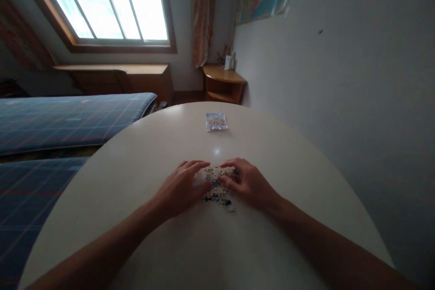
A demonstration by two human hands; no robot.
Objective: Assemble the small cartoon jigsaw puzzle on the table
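Note:
A small heap of jigsaw puzzle pieces (pixel 219 190) lies on the white round table (pixel 156 154), some pieces pale and some blue or dark. My left hand (pixel 190 183) curves around the heap's left side, thumb and fingers apart. Opposite it, my right hand (pixel 246 181) cups the right side with its fingers spread and its thumb at the pieces. Both hands touch or nearly touch the heap; neither has a clear grip on a single piece. Part of the heap is hidden behind the fingers.
A small printed picture sheet (pixel 216 122) lies farther back on the table. A plaid-covered bed (pixel 68 120) borders the table at the left, and a white wall (pixel 340 99) rises at the right. Behind stand a wooden corner shelf (pixel 224 74) and a desk (pixel 136 70).

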